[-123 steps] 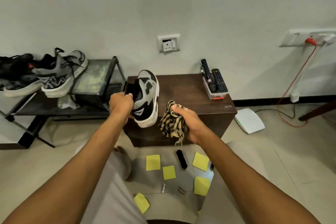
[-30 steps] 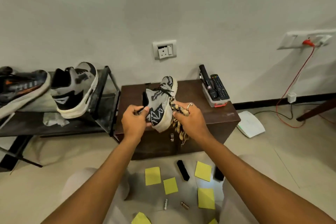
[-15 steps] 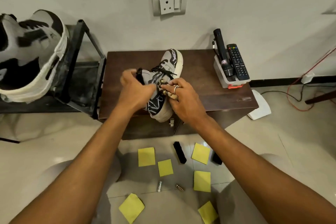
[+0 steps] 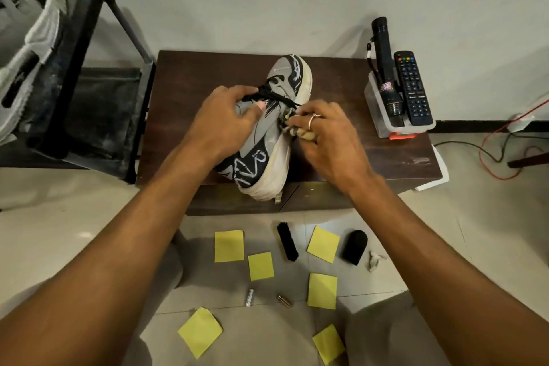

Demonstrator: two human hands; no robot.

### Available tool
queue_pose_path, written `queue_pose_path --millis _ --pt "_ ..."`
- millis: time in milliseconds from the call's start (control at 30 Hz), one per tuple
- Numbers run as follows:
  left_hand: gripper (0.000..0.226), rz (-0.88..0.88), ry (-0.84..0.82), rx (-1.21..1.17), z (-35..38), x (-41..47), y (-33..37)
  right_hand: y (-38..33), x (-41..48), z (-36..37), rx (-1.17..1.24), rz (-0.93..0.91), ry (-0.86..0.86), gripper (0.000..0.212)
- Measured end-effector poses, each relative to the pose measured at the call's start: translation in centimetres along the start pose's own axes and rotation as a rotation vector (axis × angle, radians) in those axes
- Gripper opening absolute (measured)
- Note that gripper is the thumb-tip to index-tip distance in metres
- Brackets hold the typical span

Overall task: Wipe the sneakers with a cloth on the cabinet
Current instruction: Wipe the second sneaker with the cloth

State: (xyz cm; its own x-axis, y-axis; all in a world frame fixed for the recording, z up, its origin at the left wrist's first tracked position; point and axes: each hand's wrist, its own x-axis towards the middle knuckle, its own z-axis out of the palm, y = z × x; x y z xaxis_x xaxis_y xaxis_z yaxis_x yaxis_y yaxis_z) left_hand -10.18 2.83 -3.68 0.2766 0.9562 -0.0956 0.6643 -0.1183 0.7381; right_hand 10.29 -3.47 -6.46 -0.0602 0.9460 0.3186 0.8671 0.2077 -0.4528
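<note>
We steady sneaker (image 4: 269, 137) on table (image 4: 190, 80) with left grip (image 4: 225, 125), fingers curled over laces so shoe can't slide. Right grip (image 4: 329, 140) clutches bunched cloth (image 4: 292, 125), pressed to shoe's side just beside left grip, for rubbing.

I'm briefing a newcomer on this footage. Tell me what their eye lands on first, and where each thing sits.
First, the grey-and-black sneaker tipped sideways on the dark cabinet, gripped by the left hand while the right hand presses a bunched cloth against it near the laces. Next, yellow sticky notes scattered on the floor before the cabinet. Then the remote and black torch in a tray at the cabinet's right rear.
</note>
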Motion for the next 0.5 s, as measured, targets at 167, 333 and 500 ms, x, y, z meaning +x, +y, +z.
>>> queue_pose_path --millis 167,333,500 --pt "0.044 0.002 0.026 0.01 0.0 0.2 -0.4 -2.1 -1.5 0.5 0.07 -0.35 -0.155 0.025" --pt "0.044 0.017 -0.01 0.002 -0.2 0.2 -0.6 0.4 0.6 0.0 0.056 -0.204 -0.001 0.024" --pt "0.04 -0.013 -0.009 -0.033 -0.6 -0.1 -1.6 -1.9 -0.8 1.2 0.091 -0.453 -0.166 0.024"
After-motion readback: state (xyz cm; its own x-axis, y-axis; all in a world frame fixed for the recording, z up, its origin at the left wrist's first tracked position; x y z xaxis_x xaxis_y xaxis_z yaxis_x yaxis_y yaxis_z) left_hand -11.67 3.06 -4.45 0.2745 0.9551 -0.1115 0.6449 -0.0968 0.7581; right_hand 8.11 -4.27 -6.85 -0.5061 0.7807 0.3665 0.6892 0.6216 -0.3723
